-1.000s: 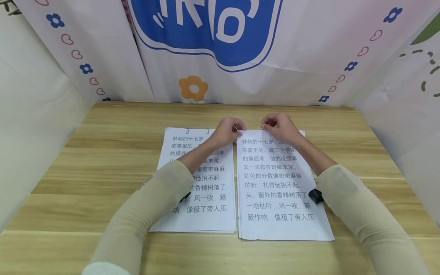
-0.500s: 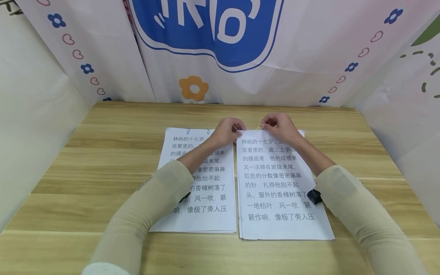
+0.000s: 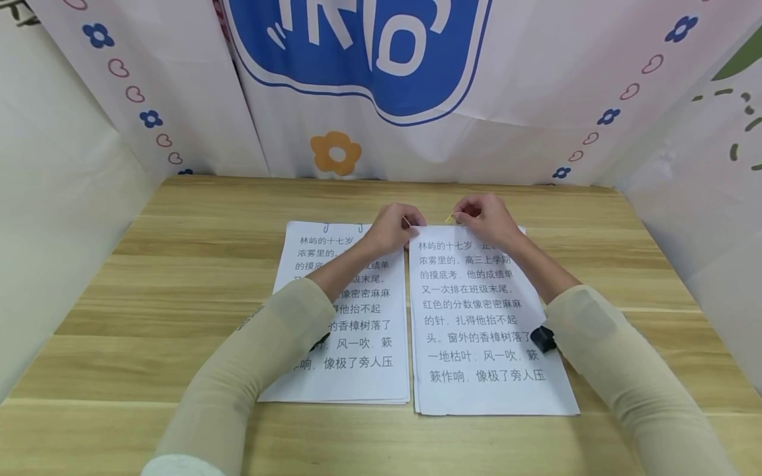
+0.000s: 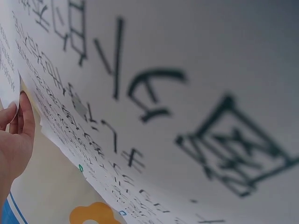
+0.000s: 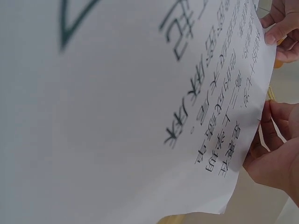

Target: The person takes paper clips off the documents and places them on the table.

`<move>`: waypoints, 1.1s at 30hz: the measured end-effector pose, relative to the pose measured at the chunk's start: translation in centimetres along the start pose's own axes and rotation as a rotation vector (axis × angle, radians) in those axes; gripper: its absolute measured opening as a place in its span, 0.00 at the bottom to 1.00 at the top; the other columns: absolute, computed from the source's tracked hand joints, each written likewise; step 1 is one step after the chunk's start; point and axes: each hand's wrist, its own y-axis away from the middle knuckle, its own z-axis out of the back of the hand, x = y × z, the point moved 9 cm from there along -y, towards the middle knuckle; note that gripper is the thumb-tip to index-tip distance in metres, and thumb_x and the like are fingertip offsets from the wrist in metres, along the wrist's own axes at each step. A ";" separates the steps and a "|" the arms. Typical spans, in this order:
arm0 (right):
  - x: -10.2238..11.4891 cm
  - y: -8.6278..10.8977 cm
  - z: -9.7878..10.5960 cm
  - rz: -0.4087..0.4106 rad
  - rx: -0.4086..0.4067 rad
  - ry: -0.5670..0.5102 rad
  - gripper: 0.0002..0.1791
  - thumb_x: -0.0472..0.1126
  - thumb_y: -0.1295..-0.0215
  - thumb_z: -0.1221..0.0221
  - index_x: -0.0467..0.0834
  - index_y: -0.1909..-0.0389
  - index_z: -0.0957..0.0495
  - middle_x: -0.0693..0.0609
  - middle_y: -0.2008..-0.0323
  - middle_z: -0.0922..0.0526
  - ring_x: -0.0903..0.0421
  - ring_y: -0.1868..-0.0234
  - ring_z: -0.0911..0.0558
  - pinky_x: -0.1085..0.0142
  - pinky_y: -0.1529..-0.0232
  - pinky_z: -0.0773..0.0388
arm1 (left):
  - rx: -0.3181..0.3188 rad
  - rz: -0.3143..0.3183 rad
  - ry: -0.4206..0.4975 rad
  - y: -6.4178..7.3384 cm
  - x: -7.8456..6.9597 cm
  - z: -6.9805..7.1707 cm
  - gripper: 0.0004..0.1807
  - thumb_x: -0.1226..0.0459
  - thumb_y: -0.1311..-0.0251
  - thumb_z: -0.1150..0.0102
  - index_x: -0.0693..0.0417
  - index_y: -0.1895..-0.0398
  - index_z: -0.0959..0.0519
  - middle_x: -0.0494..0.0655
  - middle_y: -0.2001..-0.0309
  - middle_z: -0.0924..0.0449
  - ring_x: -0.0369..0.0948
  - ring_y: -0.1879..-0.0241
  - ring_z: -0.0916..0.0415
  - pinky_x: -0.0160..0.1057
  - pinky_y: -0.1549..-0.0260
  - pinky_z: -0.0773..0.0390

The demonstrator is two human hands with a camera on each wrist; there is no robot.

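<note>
Two stacks of printed paper lie side by side. My left hand (image 3: 391, 227) pinches the top left corner of the right paper stack (image 3: 476, 396), thumb in front and fingers behind, as the right wrist view shows. Between the fingertips of my right hand (image 3: 485, 217) is a yellow paper clip (image 3: 450, 217), right at the top edge of that stack; in the right wrist view the yellow clip (image 5: 271, 93) pokes up past the paper's edge. The left paper stack (image 3: 357, 387) carries a green paper clip (image 4: 81, 168) and a blue paper clip (image 4: 122, 213) along its top edge.
Both stacks rest on a wooden table (image 3: 196, 284). Behind it hangs a printed cloth (image 3: 506, 145) with a blue logo and an orange flower. White panels (image 3: 65, 198) close in the sides. Black wrist-worn devices (image 3: 543, 339) sit over the pages.
My right hand has shifted slightly up and away with the yellow paper clip, which now stands farther above the sheet's top edge. My left hand has stayed at the corner.
</note>
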 end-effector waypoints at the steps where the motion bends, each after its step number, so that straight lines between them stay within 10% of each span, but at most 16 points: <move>1: 0.0 0.0 0.0 -0.001 0.001 -0.001 0.08 0.33 0.28 0.38 0.34 0.55 0.16 0.40 0.62 0.17 0.50 0.62 0.23 0.70 0.64 0.28 | 0.000 0.000 -0.002 0.0 0.0 0.0 0.09 0.79 0.33 0.42 0.65 0.57 0.15 0.55 0.59 0.18 0.43 0.65 0.22 0.32 0.72 0.17; 33: -1.6 -1.8 -0.5 -0.118 0.001 0.035 0.09 0.35 0.27 0.39 0.34 0.56 0.14 0.41 0.61 0.15 0.52 0.62 0.23 0.67 0.63 0.27 | 0.000 -0.011 -0.025 -0.2 0.3 -0.2 0.08 0.78 0.33 0.41 0.64 0.57 0.15 0.54 0.59 0.18 0.44 0.64 0.22 0.31 0.73 0.18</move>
